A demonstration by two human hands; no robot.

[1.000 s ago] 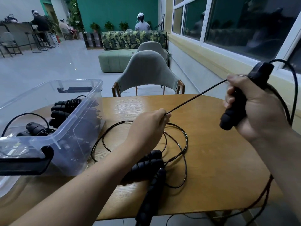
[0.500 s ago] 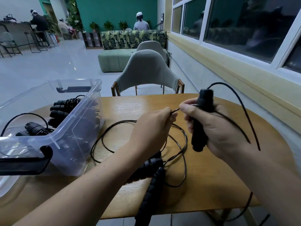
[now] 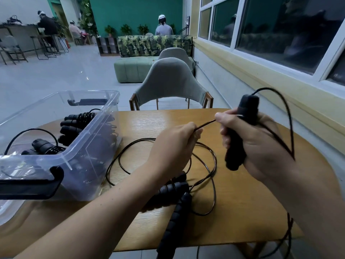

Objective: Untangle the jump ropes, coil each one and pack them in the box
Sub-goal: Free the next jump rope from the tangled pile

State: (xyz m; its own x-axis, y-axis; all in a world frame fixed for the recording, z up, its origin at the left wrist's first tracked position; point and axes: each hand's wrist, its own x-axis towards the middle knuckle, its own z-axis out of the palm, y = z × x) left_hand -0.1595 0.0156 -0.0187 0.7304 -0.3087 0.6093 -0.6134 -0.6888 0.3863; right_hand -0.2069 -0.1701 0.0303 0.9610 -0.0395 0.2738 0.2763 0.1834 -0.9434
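My right hand (image 3: 261, 146) grips a black jump-rope handle (image 3: 240, 131) upright above the table, and a loop of its thin cord (image 3: 287, 116) arcs round the back of that hand. My left hand (image 3: 175, 144) pinches the same cord just left of the right thumb. Under my left forearm lie more black handles (image 3: 173, 206) and loose cord loops (image 3: 209, 165) on the wooden table (image 3: 242, 202). The clear plastic box (image 3: 89, 139) at the left holds several coiled ropes (image 3: 74, 124).
A grey chair (image 3: 171, 83) stands at the table's far side. A cord (image 3: 288, 234) hangs over the near right table edge. Wall and window run along the right. People sit far off at the back.
My right hand came down and left with the handle, from high at the right to close beside my left hand. The taut stretch of cord between the hands has shortened.
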